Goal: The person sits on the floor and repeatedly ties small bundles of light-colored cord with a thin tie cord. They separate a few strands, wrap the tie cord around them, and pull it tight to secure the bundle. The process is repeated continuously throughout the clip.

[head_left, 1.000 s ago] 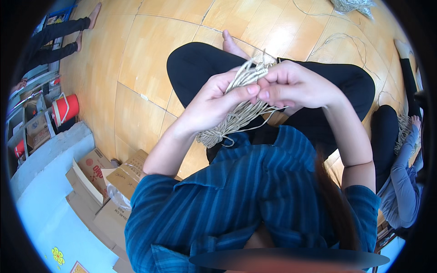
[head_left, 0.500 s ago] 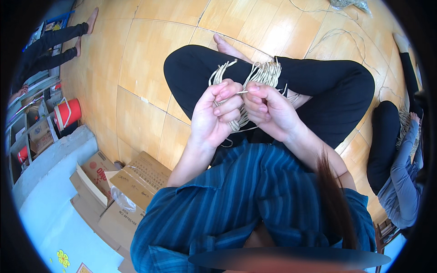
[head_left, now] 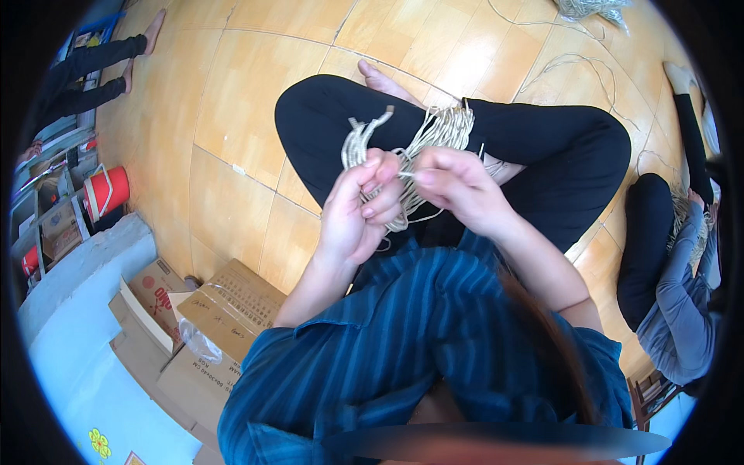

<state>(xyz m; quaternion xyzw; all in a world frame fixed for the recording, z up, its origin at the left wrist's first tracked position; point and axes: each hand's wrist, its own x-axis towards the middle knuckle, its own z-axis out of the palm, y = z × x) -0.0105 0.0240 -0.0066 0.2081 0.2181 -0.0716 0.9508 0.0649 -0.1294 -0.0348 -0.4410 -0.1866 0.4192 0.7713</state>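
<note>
A bundle of pale beige braided cords (head_left: 448, 130) lies over my crossed legs, in front of my striped shirt. My left hand (head_left: 355, 215) is closed round part of the bundle, and loose cord ends (head_left: 359, 142) stick up past its fingers. Close beside it, my right hand (head_left: 461, 190) pinches a single cord strand (head_left: 407, 176). That short strand spans the small gap between the two hands. Other cords hang in loops below my left hand. The curled fingers hide how the strand runs inside my left hand.
Loose cord (head_left: 573, 58) trails over the tiled floor, with a plastic-wrapped bundle (head_left: 595, 11) beyond it. Another person (head_left: 682, 287) sits at right with cords; someone's legs (head_left: 97, 66) show at upper left. Cardboard boxes (head_left: 236, 306) and a red bucket (head_left: 107, 192) are at left.
My right hand has moved a little away from the left, widening the gap with the strand across it. My left hand has shifted slightly left and down, its cord ends leaning differently.
</note>
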